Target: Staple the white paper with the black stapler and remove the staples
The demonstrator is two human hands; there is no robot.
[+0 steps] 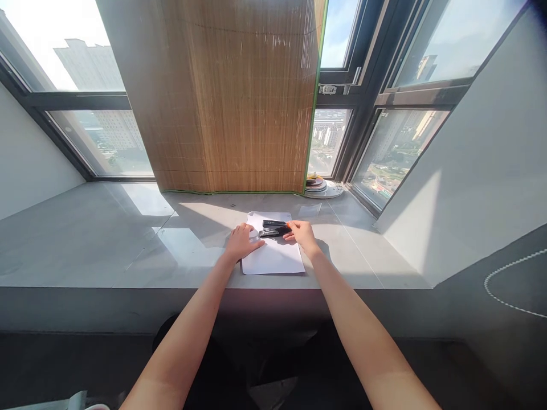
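A white sheet of paper (273,256) lies on the grey stone sill (106,239) straight ahead. A black stapler (273,228) rests on the sheet's far half. My left hand (241,242) lies flat with fingers spread on the paper's left edge, fingertips close to the stapler. My right hand (301,232) has its fingers pinched on the stapler's right end.
A bamboo blind (235,97) stands against the window behind the paper. A stack of plates (318,185) sits at the back right by the window frame. A slanted grey wall (470,171) closes the right side. The sill's front edge runs just below the paper.
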